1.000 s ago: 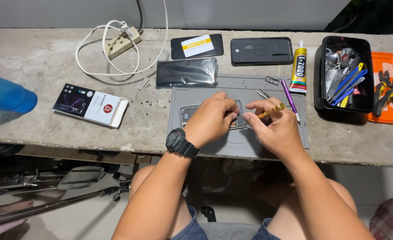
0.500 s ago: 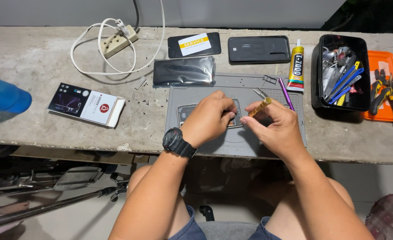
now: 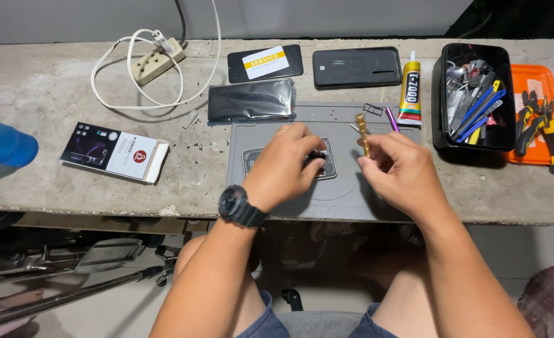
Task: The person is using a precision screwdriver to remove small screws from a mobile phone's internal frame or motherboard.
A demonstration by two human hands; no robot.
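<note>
Head view: left hand (image 3: 286, 164) fingers pin the opened phone (image 3: 289, 164) on the grey mat (image 3: 346, 194); right hand (image 3: 402, 169) fingers pinch a gold screwdriver (image 3: 363, 134), lifted off it; reassembly looks unfinished.

A rough, pale concrete workbench (image 3: 51, 94) ran across the whole view, its surface mottled, pitted and scattered with small crumbs of debris. Behind it stood a plain grey wall (image 3: 352, 15), darkening to shadow at the far right corner. Below the bench edge, a grey floor (image 3: 120, 313) showed, with metal rods (image 3: 51, 300) lying at the lower left. Light fell evenly from above, casting soft, short shadows.
</note>
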